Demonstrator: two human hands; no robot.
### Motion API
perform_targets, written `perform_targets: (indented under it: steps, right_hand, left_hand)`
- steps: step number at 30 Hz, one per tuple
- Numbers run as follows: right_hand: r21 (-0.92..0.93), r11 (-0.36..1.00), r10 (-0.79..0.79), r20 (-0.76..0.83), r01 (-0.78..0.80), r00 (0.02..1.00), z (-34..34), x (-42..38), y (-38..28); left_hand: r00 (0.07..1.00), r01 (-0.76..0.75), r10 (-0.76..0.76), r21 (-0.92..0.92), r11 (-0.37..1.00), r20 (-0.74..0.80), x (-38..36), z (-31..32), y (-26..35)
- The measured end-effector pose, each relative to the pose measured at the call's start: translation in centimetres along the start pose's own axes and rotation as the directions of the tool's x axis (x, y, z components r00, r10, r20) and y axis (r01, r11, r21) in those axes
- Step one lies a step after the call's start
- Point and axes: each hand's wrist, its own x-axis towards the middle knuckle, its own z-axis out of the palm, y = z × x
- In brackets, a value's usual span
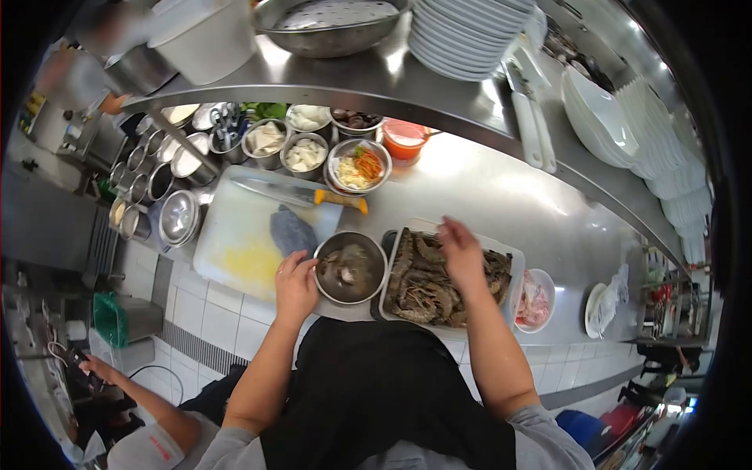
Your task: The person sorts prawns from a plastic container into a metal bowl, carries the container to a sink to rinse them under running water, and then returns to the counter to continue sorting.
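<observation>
My left hand is at the left rim of a round metal bowl, its thumb and fingertips closed on the edge. Some grey shrimp lie inside in what looks like liquid. Over a white rectangular tray heaped with raw, dark-striped shrimp hovers my right hand. Its fingers are bent and smeared by motion, so whether they hold anything cannot be made out. A bluish-grey cloth and a yellow-handled knife lie on the white cutting board left of the bowl.
Behind the board stand metal bowls of cut vegetables and a red-orange tub. A bowl of pinkish pieces sits right of the tray. A steel shelf with stacked plates overhangs the counter. Another person's arm is at lower left.
</observation>
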Motion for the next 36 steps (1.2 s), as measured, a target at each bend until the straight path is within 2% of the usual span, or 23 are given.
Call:
perform_targets:
  steps: [1, 2, 4, 7, 8, 10, 13, 16, 19, 22, 25, 28, 31, 33, 36]
  right_hand:
    - [-0.127, 0.99, -0.074, -0.092, 0.062, 0.993, -3.0, 1.7, 2.0]
    - [-0.128, 0.991, 0.009, -0.133, -0.026, 0.991, -6.1, 2.3, 2.5]
    - [-0.314, 0.945, 0.048, -0.141, -0.091, 0.989, -11.4, 2.6, 4.1]
    - [-0.629, 0.771, 0.144, 0.024, -0.097, 0.989, -12.8, 1.4, 3.3]
    - [-0.683, 0.73, 0.074, 0.087, 0.006, 0.993, -12.4, 0.9, 3.9]
    - [-0.759, 0.617, -0.047, 0.227, 0.207, 0.973, -10.9, 0.2, 5.9]
    - [-0.745, 0.645, 0.032, 0.252, 0.173, 0.967, -9.3, 0.4, 7.1]
    - [-0.575, 0.818, 0.144, 0.214, 0.005, 0.966, -9.5, 0.4, 5.4]
    - [-0.63, 0.761, 0.116, 0.364, 0.153, 0.924, -10.3, 0.9, 5.0]
    - [-0.621, 0.766, 0.1, 0.373, 0.167, 0.923, -10.4, 1.5, 6.7]
    - [-0.618, 0.771, 0.045, 0.295, 0.155, 0.954, -11.4, 1.0, 6.1]
    - [-0.501, 0.856, 0.054, 0.336, 0.13, 0.94, -14.1, -0.1, 3.7]
    - [-0.146, 0.978, 0.193, 0.337, -0.151, 0.921, -16.4, -2.8, 0.0]
    - [0.08, 0.984, 0.127, 0.305, -0.159, 0.944, -15.9, -4.8, -0.3]
    - [0.32, 0.932, 0.093, 0.243, -0.171, 0.966, -12.5, -7.5, 0.0]
  left_hand:
    - [1.0, -0.025, 0.025, 0.003, 1.0, 0.0, -0.6, -0.5, 0.3]
    - [0.999, -0.047, 0.047, 0.004, 0.999, -0.001, -1.3, -0.7, 0.5]
    - [1.0, -0.026, 0.027, -0.044, 0.999, 0.014, -2.5, -0.9, 0.5]
    - [0.998, 0.051, -0.052, -0.084, 0.995, -0.018, -4.0, -0.9, 0.4]
    - [0.996, 0.083, -0.087, -0.095, 0.992, -0.035, -4.4, -0.8, 0.5]
    - [0.989, 0.143, -0.145, -0.109, 0.984, -0.006, -4.9, -0.8, 0.9]
    - [0.986, 0.166, -0.165, -0.097, 0.981, 0.017, -5.2, -0.9, 1.4]
    - [0.982, 0.187, -0.186, -0.081, 0.979, 0.02, -5.3, -1.0, 1.7]
    - [0.977, 0.21, -0.211, -0.122, 0.97, 0.001, -5.5, -0.6, 1.4]
    - [0.974, 0.223, -0.226, -0.157, 0.962, -0.001, -5.6, -0.5, 1.9]
    - [0.974, 0.225, -0.229, -0.195, 0.955, 0.004, -5.2, -0.5, 2.9]
    - [0.982, 0.182, -0.188, -0.231, 0.956, -0.005, -4.3, -1.1, 4.6]
    - [0.996, 0.087, -0.088, -0.291, 0.953, 0.009, -2.4, -2.0, 7.7]
    - [0.999, 0.017, -0.001, -0.373, 0.928, 0.045, -1.0, -2.2, 10.1]
    - [0.939, 0.186, 0.013, -0.537, 0.823, 0.345, 0.7, -0.8, 14.1]
